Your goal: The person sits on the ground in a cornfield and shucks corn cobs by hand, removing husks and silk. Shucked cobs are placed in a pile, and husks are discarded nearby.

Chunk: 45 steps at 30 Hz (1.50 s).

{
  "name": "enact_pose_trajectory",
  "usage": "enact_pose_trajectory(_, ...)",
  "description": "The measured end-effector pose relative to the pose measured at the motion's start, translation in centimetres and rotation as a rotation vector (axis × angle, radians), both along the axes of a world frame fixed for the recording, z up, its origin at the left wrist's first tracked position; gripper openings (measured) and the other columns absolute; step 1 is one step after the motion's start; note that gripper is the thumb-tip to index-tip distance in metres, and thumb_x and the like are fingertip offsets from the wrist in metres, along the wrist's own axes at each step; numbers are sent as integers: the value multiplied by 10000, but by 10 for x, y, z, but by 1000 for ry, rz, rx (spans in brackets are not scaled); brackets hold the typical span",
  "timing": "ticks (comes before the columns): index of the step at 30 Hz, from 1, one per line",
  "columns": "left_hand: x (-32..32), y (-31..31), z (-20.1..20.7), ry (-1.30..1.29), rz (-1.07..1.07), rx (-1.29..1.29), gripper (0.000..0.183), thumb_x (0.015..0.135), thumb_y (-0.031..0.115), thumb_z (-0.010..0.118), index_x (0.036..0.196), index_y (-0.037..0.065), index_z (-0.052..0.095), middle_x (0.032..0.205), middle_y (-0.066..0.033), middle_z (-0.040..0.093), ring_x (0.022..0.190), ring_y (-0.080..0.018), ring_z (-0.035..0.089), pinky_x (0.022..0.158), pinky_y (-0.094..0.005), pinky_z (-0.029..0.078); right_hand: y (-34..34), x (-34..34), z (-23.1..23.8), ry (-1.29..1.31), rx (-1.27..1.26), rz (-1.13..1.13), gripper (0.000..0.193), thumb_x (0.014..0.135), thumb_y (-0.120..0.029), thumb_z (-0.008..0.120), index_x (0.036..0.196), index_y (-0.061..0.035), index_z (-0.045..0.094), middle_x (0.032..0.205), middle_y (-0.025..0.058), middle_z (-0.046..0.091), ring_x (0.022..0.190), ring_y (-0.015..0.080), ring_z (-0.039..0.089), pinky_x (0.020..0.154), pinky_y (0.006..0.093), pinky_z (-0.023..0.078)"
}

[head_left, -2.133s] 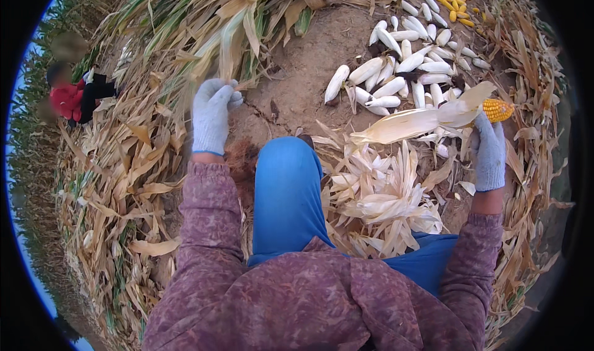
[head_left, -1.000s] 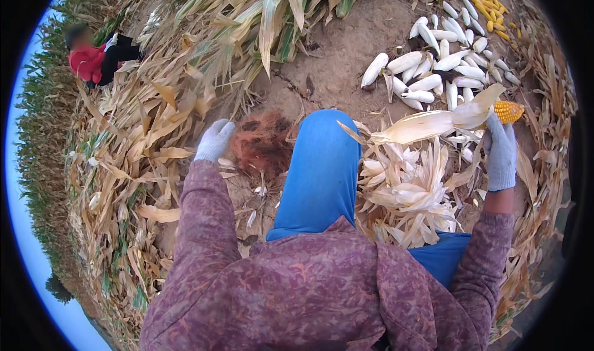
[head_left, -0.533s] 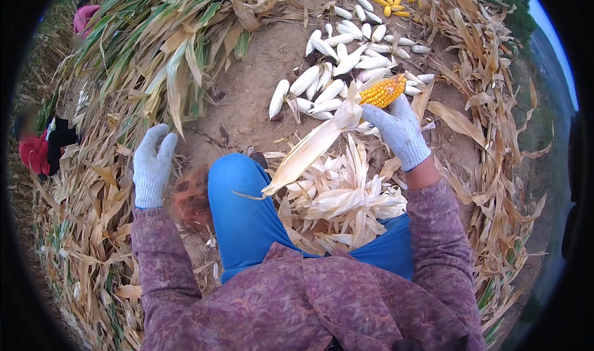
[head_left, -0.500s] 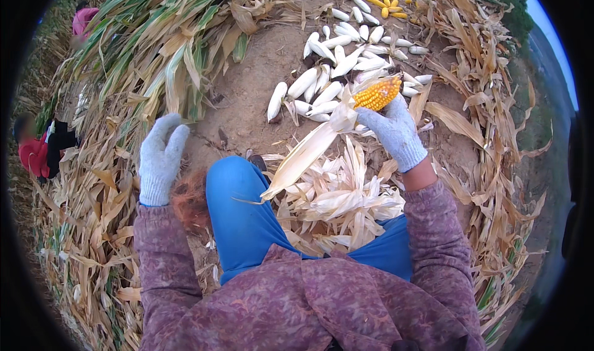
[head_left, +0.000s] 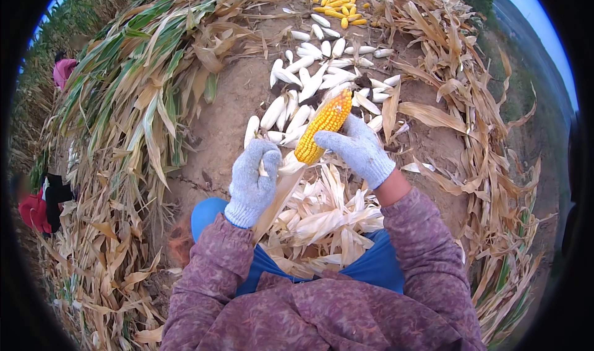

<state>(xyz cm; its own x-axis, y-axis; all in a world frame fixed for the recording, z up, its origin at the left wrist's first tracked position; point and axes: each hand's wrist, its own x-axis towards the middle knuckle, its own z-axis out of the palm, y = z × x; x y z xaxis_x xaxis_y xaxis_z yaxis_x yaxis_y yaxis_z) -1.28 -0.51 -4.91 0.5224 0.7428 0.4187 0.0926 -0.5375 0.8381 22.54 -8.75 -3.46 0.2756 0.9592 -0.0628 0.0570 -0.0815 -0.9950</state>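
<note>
An ear of corn point(head_left: 324, 126) with bare yellow kernels is in my right hand point(head_left: 359, 150), whose gloved fingers are wrapped round its right side. It slants, one end up toward the right. Pale dry husk point(head_left: 281, 193) hangs from its lower end, down past my left hand point(head_left: 253, 181). That hand, also in a grey-white knit glove, is closed at the husk beside the lower end of the ear; its fingertips are partly hidden. Below both hands a heap of loose stripped husks point(head_left: 328, 208) lies between my knees.
Ahead on the bare soil point(head_left: 229, 109) lie several white ears point(head_left: 309, 72). Farther off is a small pile of yellow ears point(head_left: 341, 7). Dry stalks and leaves bank up at left point(head_left: 124, 159) and right point(head_left: 458, 97). Two people point(head_left: 38, 208) are at the far left.
My left hand has come in from the left and closed at the husk. My right hand has shifted left and slightly down with the ear, which now stands more upright, its kernels more exposed.
</note>
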Motion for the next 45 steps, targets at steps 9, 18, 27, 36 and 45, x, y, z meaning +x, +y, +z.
enact_pose_trajectory(9,-27,-1,20,604,-229,186,355,936,320,789,1101,24,682,1016,-159,722,951,-365,707,858,-432,567,3,4,-3,-270,36,-6,539,907,-344,809,1263,44,690,1118,152,772,1012,236,738,919,378,581)
enact_pose_trajectory(18,12,20,29,-194,-273,-335,947,944,510,819,1601,-12,379,1488,-179,569,1341,-269,600,1153,-413,477,-3,-23,23,-418,16,137,668,852,-472,816,1274,24,667,1104,223,765,1006,318,759,891,422,587)
enact_pose_trajectory(27,28,-25,-26,79,-429,-771,672,922,139,820,1503,16,506,1365,-86,648,1230,-188,647,1048,-358,540,-2,-28,-2,108,77,68,550,931,-283,768,1376,12,638,1220,140,733,1119,207,704,984,363,564)
enact_pose_trajectory(36,35,-26,-21,89,-363,-914,472,936,130,795,1349,-6,612,1154,-45,717,1002,-140,683,903,-306,567,10,-23,-4,230,134,32,456,983,-254,738,1342,11,644,1176,103,736,1059,189,707,949,349,575)
enact_pose_trajectory(45,47,-10,-29,434,-250,-490,420,939,259,787,1243,12,636,1000,-131,759,908,-296,753,826,-424,593,17,-21,-7,-124,27,-77,674,950,-435,787,1374,43,570,1181,150,715,1084,239,704,965,387,573)
